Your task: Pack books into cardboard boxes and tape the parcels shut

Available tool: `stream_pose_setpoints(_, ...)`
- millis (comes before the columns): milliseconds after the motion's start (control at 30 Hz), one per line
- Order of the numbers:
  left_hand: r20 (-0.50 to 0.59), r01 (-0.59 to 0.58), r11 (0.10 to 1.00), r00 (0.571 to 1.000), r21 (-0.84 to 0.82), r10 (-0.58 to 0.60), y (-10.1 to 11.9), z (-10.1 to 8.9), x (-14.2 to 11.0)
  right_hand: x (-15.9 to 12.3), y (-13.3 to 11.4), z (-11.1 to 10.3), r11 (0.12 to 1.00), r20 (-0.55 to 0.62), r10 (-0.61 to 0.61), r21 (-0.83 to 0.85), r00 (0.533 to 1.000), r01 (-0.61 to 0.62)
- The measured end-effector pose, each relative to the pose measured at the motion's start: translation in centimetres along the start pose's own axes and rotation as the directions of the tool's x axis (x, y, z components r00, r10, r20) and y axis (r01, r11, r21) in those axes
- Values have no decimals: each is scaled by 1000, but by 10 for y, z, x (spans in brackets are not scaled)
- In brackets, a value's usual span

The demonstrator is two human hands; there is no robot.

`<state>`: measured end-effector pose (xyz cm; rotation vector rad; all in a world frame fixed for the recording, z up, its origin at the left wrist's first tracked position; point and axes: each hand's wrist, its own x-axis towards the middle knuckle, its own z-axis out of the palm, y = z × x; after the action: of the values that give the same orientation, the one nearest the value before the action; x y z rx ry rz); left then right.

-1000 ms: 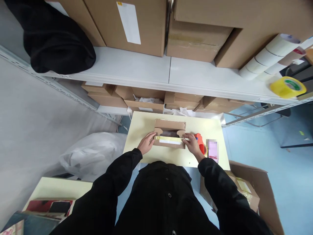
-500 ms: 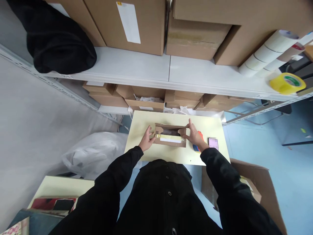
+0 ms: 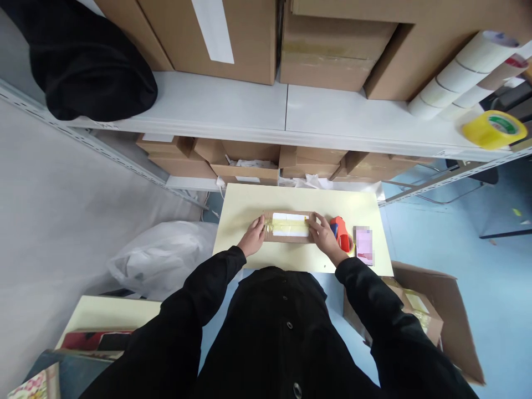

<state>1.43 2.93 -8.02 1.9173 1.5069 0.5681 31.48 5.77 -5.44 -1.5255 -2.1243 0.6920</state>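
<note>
A small cardboard box (image 3: 286, 239) lies on the pale yellow table with its top closed. A white label and a strip of clear yellowish tape run along that top. My left hand (image 3: 252, 237) grips the box's left end, thumb and fingers at its edge. At the right end, my right hand (image 3: 324, 235) holds the box with the thumb near the label and the fingers behind. Just right of that hand is a red and blue tape dispenser (image 3: 341, 235).
A phone (image 3: 364, 246) lies at the right of the table (image 3: 245, 202). Behind stands a shelf (image 3: 233, 105) with cartons, a black cloth item (image 3: 100, 72) and a yellow tape roll (image 3: 494, 129). An open carton (image 3: 453, 321) stands lower right, a white plastic bag (image 3: 162, 255) left.
The box stood open at the top and is now closed, its labelled flap down flat. Both hands have closed onto its ends. The right hand moved left, uncovering the tape dispenser.
</note>
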Motion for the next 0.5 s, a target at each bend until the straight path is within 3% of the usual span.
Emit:
stream_pose_setpoints(133, 76, 6, 991, 997, 133, -16, 7, -8, -4, -6, -1, 10, 999, 6, 22, 30, 1000, -22)
stream_pose_setpoints(267, 58, -121, 953, 992, 279, 109, 23, -25, -5, -11, -2, 13, 1000, 42, 9, -6, 999, -9)
stream_pose_setpoints(367, 161, -219, 901, 972, 375, 170, 34, -31, -5, -11, -3, 13, 1000, 33, 11, -8, 999, -11)
stream_pose_setpoints(433, 198, -237, 883, 966, 405, 168, 38, -30, -4, -12, 1, 12, 1000, 11, 16, 27, 1000, -16)
stream_pose_setpoints(500, 196, -226, 880, 968, 419, 155, 37, -27, -3, -16, 11, 10, 993, -76, 97, 73, 992, -91)
